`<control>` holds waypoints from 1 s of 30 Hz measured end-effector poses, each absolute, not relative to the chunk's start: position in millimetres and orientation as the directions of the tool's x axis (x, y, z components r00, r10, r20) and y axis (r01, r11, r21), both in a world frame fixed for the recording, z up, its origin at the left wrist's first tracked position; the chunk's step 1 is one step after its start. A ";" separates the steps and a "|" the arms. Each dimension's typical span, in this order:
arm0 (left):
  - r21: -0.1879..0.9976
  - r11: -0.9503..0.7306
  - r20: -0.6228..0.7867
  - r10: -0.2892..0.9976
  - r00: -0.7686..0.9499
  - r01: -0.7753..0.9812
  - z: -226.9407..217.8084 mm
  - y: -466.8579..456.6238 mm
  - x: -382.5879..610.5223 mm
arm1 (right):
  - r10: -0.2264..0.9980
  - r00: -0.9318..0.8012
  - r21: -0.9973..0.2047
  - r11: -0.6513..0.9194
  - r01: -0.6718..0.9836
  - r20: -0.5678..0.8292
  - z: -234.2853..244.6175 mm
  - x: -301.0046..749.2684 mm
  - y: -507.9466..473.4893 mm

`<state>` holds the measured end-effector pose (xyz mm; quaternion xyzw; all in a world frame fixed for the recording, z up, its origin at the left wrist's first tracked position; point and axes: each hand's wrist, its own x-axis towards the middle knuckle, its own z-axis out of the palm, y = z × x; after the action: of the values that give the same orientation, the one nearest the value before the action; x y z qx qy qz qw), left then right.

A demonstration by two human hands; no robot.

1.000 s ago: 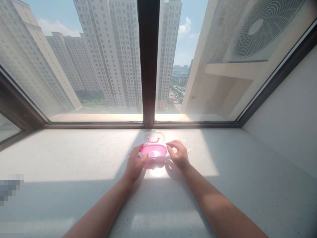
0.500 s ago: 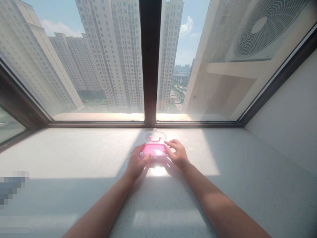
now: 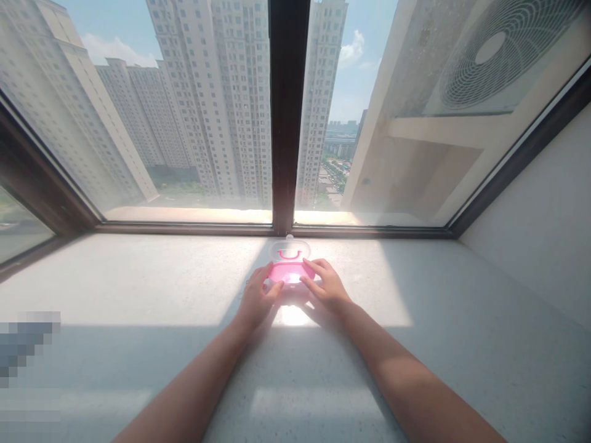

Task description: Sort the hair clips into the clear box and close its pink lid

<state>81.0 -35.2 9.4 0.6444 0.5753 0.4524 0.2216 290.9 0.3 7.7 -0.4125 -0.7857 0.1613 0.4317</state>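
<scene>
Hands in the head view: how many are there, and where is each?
2. The left hand is at the left end of the open pink box; the right hand is at its right end. No other hand shows.

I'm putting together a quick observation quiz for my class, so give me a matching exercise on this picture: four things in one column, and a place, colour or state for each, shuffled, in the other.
Things
1. Left hand
2. Right hand
3. Lid
4. Window post

Descriptions
A. Dark brown, rising from the lower window frame
B. At the right end of the pink box
C. See-through and open, with a pink handle
D. At the left end of the pink box

Pairs: 1-D, 2-B, 3-C, 4-A
</scene>
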 end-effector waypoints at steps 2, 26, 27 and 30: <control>0.829 -0.229 0.315 0.945 -0.086 0.511 14.1 -30.2 72.0 | 0.787 -0.279 -0.612 0.607 0.507 0.550 7.1 289.7 1.4; 0.427 0.023 0.132 0.987 -0.087 0.904 19.8 -8.8 13.4 | 0.699 -0.092 -0.534 0.618 0.578 0.709 13.6 283.5 -7.8; 0.432 0.017 0.141 0.986 -0.086 0.902 19.1 -9.1 13.3 | 0.697 -0.092 -0.533 0.620 0.576 0.711 13.6 283.4 -7.9; 0.450 -0.006 0.174 0.981 -0.081 0.893 17.0 -9.9 12.8 | 0.700 -0.079 -0.543 0.614 0.573 0.710 13.2 284.3 -7.1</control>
<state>12.8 -9.9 17.0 0.6711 0.6982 0.2299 0.0962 284.3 -7.1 13.2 -0.4349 -0.7318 0.0611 0.5212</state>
